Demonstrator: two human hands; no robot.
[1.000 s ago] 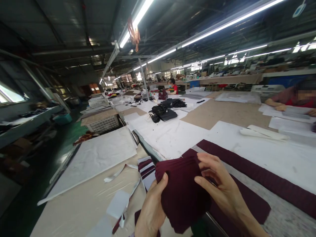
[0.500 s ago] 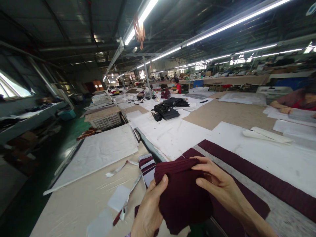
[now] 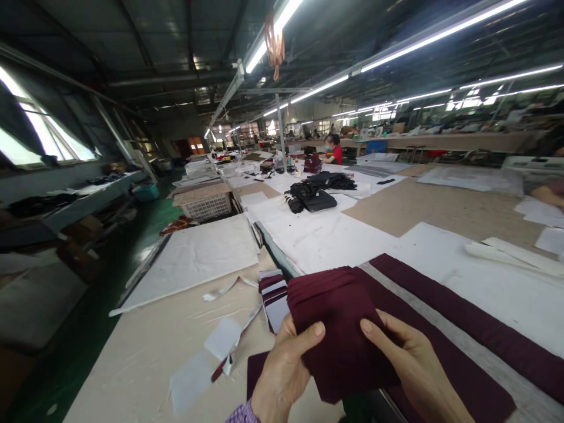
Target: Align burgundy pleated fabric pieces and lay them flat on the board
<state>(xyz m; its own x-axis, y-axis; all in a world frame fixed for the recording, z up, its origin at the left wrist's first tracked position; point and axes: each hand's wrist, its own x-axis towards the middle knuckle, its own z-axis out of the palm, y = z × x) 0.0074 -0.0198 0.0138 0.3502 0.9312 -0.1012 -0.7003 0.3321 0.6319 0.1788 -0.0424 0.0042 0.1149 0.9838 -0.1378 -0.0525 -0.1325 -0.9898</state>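
Note:
A stack of maroon fabric pieces (image 3: 341, 329) is held up in front of me, its layers fanned along the top edge. My left hand (image 3: 286, 358) grips its left side, thumb lying across the front. On the right side, my right hand (image 3: 405, 346) closes on the stack, thumb on the front face and fingers behind it. Just behind the stack lies a row of maroon and pale grey pieces (image 3: 274, 299). To the right, long maroon fabric strips (image 3: 462, 317) lie on the table beside a grey speckled band.
Pale scraps (image 3: 222, 338) and thin offcuts lie on the beige tabletop (image 3: 145, 352) at left. Dark folded garments (image 3: 312, 197) sit further back on white paper. A plastic crate (image 3: 206, 205) stands at left. A person in red (image 3: 335, 153) is far off; another person's arm (image 3: 549, 192) shows at right.
My right hand has slid from the stack's top edge down to its right side. My left thumb lies further over the front. The view has turned somewhat left.

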